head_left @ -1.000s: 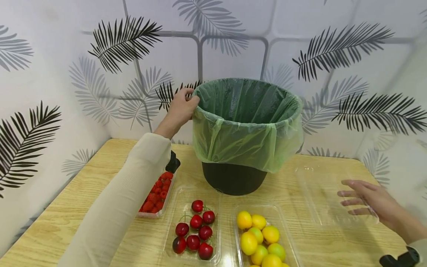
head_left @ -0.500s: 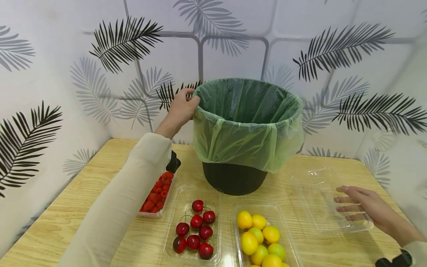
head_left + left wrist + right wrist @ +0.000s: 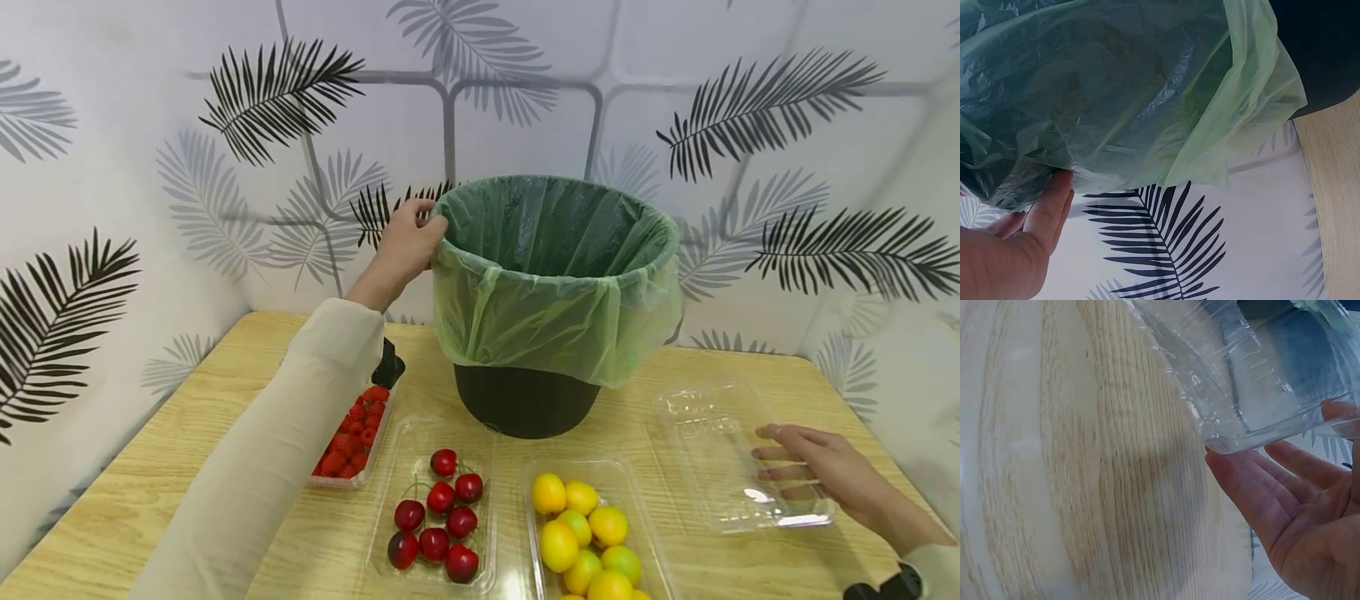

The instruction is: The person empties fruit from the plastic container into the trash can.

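Observation:
At the back stands a black trash bin point(image 3: 525, 400) lined with a translucent green trash bag point(image 3: 517, 321) folded over its rim. My left hand point(image 3: 408, 242) grips the bin's left rim over the bag; in the left wrist view its fingertips press into the film and are partly hidden. On the right, a clear plastic container point(image 3: 720, 442) with nothing in it sits low on the table, its near edge catching light. My right hand point(image 3: 840, 467) is at its right side, fingers stretched out and spread. In the right wrist view fingertips point(image 3: 1222, 459) meet the container's corner.
A punnet of raspberries point(image 3: 367, 425) lies under the left forearm. In front of the bin are a clear tray point(image 3: 491, 517) of several cherries and another of yellow plum-like fruits point(image 3: 558, 546). A patterned wall point(image 3: 525, 117) closes off the wooden table's back.
The clear container has shifted slightly toward me and to the left and lies flatter, with my right hand moving along. The left hand stays at the bin's rim.

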`<state>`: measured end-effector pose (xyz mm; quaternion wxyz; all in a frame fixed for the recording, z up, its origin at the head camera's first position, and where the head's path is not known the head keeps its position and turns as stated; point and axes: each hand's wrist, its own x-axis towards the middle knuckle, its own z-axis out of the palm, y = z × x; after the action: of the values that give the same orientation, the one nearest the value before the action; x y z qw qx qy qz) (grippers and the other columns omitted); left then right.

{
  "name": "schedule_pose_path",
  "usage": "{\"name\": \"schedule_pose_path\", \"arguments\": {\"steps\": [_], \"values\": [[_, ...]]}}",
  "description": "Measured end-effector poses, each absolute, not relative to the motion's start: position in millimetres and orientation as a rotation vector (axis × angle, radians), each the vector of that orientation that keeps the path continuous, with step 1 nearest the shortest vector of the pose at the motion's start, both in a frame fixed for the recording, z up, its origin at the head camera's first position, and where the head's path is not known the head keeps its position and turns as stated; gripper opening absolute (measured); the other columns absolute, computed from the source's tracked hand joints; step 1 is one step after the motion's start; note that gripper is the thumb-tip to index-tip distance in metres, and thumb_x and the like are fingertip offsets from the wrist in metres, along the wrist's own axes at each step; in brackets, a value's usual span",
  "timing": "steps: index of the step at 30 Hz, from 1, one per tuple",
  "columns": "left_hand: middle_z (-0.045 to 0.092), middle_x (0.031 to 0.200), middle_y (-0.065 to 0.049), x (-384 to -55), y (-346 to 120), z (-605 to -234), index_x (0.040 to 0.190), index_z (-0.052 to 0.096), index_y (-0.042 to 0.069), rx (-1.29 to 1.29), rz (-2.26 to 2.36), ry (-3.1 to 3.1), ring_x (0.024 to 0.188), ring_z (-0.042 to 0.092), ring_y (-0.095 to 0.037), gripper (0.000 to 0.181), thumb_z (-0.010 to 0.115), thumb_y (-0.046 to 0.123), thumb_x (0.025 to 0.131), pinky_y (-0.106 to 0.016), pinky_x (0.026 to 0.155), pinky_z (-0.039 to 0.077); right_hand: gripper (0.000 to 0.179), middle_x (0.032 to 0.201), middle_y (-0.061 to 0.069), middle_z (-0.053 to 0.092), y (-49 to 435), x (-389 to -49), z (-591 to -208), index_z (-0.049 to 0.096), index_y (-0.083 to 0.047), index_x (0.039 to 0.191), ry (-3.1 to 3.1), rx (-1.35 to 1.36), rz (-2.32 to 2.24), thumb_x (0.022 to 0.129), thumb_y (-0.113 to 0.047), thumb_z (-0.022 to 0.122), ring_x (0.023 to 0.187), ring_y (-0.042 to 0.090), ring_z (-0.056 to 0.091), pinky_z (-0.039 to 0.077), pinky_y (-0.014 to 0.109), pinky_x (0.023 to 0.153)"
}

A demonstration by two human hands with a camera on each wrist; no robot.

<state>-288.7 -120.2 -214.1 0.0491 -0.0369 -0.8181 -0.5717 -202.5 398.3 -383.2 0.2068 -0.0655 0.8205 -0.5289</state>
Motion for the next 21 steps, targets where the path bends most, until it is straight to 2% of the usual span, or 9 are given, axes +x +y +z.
{"name": "schedule_pose_path", "arguments": {"steps": [4, 8, 10, 15, 17, 18, 21], "values": [[0.042, 0.137, -0.015, -289.4, -120.4, -215.5, 0.148, 0.03, 0.009, -0.106, -1.752, -2.487, 0.111, 0.048, -0.022, 0.053, 0.04, 0.022, 0.097, -0.04, 0.093, 0.05, 0.034, 0.114, -0.001, 0.067, 398.6, -202.7, -385.5, 0.056, -0.023, 0.122, 2.321, -0.146, -1.453, 0.105, -0.034, 0.03, 0.091, 0.014, 0.069, 0.057, 0.039, 0.076], [0.043, 0.136, -0.015, -290.1, -120.9, -216.2, 0.148, 0.03, 0.009, -0.106, -1.747, -2.486, 0.108, 0.048, -0.021, 0.053, 0.04, 0.022, 0.097, -0.039, 0.091, 0.05, 0.047, 0.117, 0.007, 0.067, 400.2, -203.6, -386.3, 0.051, -0.002, 0.131, 2.351, -0.126, -1.397, 0.105, -0.035, 0.031, 0.091, 0.011, 0.069, 0.057, 0.039, 0.077], [0.043, 0.135, -0.015, -290.0, -121.1, -216.3, 0.148, 0.03, 0.009, -0.108, -1.742, -2.488, 0.107, 0.048, -0.021, 0.053, 0.04, 0.022, 0.097, -0.039, 0.09, 0.05, 0.047, 0.115, 0.003, 0.067, 401.9, -204.0, -386.8, 0.051, -0.001, 0.131, 2.337, -0.14, -1.395, 0.105, -0.034, 0.031, 0.092, 0.009, 0.068, 0.057, 0.039, 0.077], [0.044, 0.133, -0.014, -290.9, -120.8, -216.3, 0.147, 0.031, 0.009, -0.121, -1.75, -2.477, 0.102, 0.048, -0.019, 0.052, 0.04, 0.022, 0.097, -0.037, 0.087, 0.05, 0.03, 0.107, -0.019, 0.067, 405.9, -204.6, -388.8, 0.058, -0.036, 0.114, 2.238, -0.207, -1.46, 0.105, -0.029, 0.031, 0.092, 0.004, 0.067, 0.057, 0.035, 0.076], [0.044, 0.133, -0.014, -291.1, -120.6, -216.2, 0.147, 0.031, 0.009, -0.124, -1.757, -2.473, 0.102, 0.048, -0.019, 0.052, 0.04, 0.022, 0.097, -0.037, 0.087, 0.05, 0.03, 0.105, -0.023, 0.066, 406.4, -204.5, -389.3, 0.057, -0.041, 0.11, 2.222, -0.228, -1.471, 0.106, -0.027, 0.03, 0.092, 0.003, 0.067, 0.057, 0.034, 0.076], [0.043, 0.132, -0.014, -291.1, -120.6, -216.1, 0.147, 0.031, 0.009, -0.125, -1.758, -2.473, 0.102, 0.048, -0.019, 0.052, 0.04, 0.022, 0.097, -0.037, 0.087, 0.05, 0.03, 0.105, -0.022, 0.066, 406.4, -204.3, -389.6, 0.057, -0.037, 0.114, 2.23, -0.233, -1.466, 0.106, -0.026, 0.03, 0.092, 0.003, 0.067, 0.057, 0.034, 0.076], [0.043, 0.133, -0.015, -290.2, -120.5, -215.6, 0.147, 0.031, 0.009, -0.123, -1.751, -2.481, 0.104, 0.048, -0.02, 0.052, 0.04, 0.022, 0.097, -0.038, 0.088, 0.05, 0.037, 0.106, -0.017, 0.068, 404.5, -202.7, -388.9, 0.053, -0.009, 0.13, 2.302, -0.184, -1.426, 0.105, -0.028, 0.033, 0.09, 0.004, 0.067, 0.057, 0.036, 0.076]]}}
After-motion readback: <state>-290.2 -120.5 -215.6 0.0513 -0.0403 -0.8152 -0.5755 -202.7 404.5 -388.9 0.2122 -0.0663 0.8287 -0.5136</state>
